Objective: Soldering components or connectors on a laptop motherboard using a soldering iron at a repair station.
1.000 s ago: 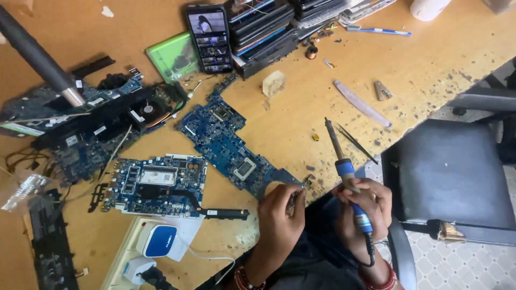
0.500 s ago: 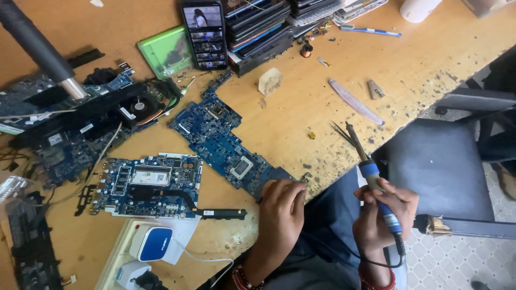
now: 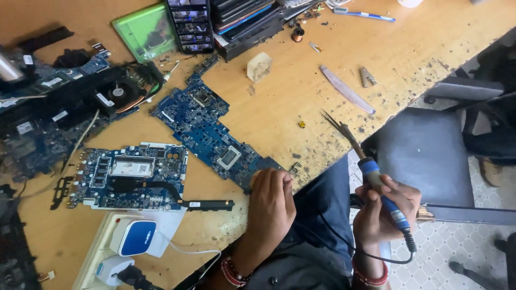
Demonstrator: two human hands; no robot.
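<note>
My left hand (image 3: 270, 201) rests on the near end of a long blue circuit board (image 3: 207, 129) that lies diagonally on the wooden table (image 3: 279, 102), fingers curled over its corner. My right hand (image 3: 382, 207) is off the table's edge, above my lap, and grips a blue-handled soldering iron (image 3: 376, 182) together with thin metal tweezers (image 3: 339, 128); both tips point up and left toward the table edge. The iron's black cable hangs from the handle's lower end.
A second blue board (image 3: 129, 174) lies left of my hand. A dismantled laptop with a fan (image 3: 115, 92) is further left. A phone (image 3: 189, 24), a green case (image 3: 146, 29), stacked laptops (image 3: 247, 19), a power strip with adapters (image 3: 126, 241) and a grey chair (image 3: 430, 156) surround the work area.
My right hand has carried the soldering iron and tweezers to the right, off the table edge. My left hand has stayed on the board's end. The view has shifted downward.
</note>
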